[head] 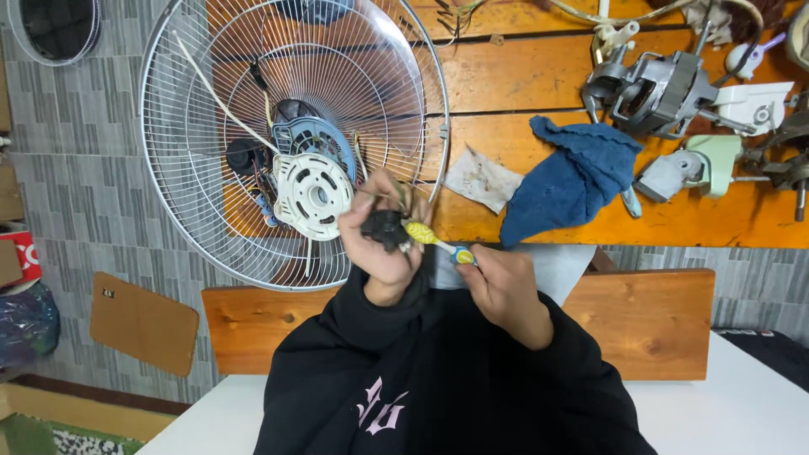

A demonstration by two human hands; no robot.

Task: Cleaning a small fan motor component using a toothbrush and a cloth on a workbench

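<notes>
**Both hands busy on a small black part**

Gripped in the left hand [381,240] is a small black part [386,227], held just in front of the white fan guard [211,168]. Right hand [504,285] clasps a yellow-handled screwdriver [431,239], its tip touching that part. Behind them lie the orange wooden bench [522,76], a loose fan motor [666,88], a blue cloth [569,181] and a dirty white rag [482,179].

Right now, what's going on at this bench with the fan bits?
A person holds a small black part in the left hand and puts a yellow-handled screwdriver, held in the right hand, to it. Just behind stands a white wire fan guard with its motor housing. A blue cloth lies on the wooden bench.
</notes>
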